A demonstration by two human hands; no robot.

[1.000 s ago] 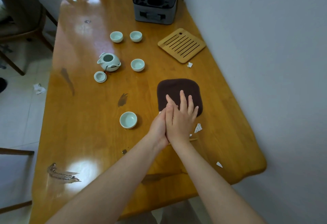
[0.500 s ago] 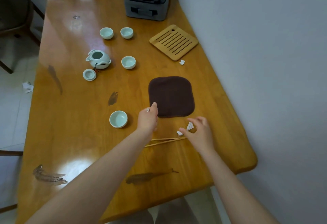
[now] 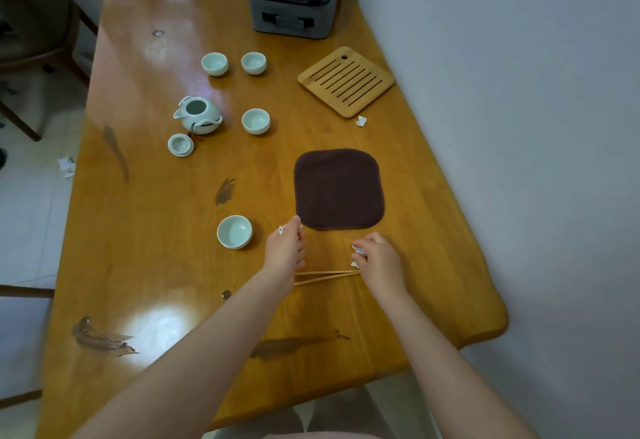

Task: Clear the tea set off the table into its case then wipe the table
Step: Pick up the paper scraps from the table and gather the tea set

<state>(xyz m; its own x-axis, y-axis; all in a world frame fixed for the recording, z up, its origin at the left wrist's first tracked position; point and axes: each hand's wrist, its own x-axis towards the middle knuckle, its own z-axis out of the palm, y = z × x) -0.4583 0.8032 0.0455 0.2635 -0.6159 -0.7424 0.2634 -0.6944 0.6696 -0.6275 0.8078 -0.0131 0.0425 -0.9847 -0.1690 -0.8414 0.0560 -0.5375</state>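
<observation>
The grey case stands open at the table's far end. Two pale green cups sit ahead of it, a third cup beside the lidless teapot, whose lid lies close by. A fourth cup is just left of my left hand, whose fingers stretch forward to the near-left corner of the brown cloth. My right hand pinches a white paper scrap just above the bamboo tongs.
A slatted bamboo tray lies at the right with another scrap by its near corner. A tiny scrap sits beside my left fingertips. The wall runs along the table's right edge. Dark stains mark the wood; a chair stands far left.
My hands were pressed together over the cloth; they have parted. The left went to the cloth's near-left corner, the right came down onto the scrap by the tongs.
</observation>
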